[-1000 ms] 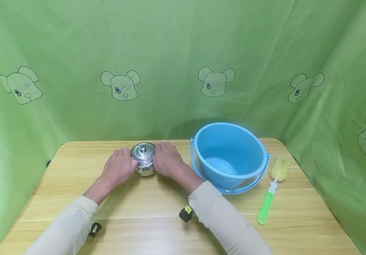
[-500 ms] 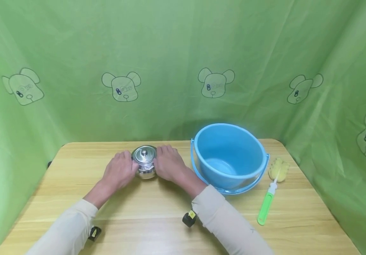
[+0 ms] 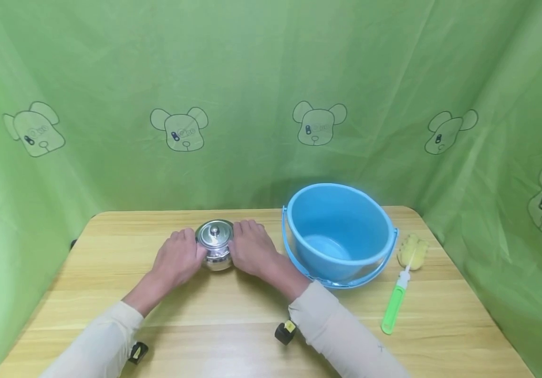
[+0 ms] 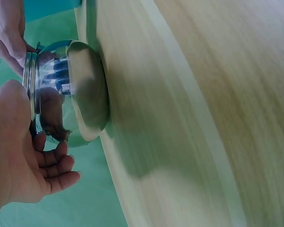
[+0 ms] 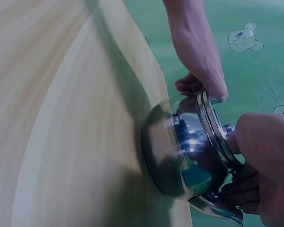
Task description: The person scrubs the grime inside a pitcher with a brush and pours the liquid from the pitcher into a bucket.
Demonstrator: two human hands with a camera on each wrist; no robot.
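Note:
A shiny round metal pot with a knobbed lid stands upright at the table's back, left of centre. My left hand grips its left side; in the left wrist view that thumb lies at the rim and the fingers curl below it. On the opposite side my right hand grips the pot, its fingers curled under the rim. Beside those fingers, a tapered, spout-like part sticks out in the right wrist view. Whether the pot's base touches the tabletop is hard to tell.
A blue bucket stands right of the pot, its handle hanging down in front. Farther right lies a brush with a green handle and yellow sponge head. Green curtains close off the wooden table behind and at the sides.
Both hands have brought the pot a short way toward me and slightly right, keeping their grip. The bucket and the brush have stayed in place.

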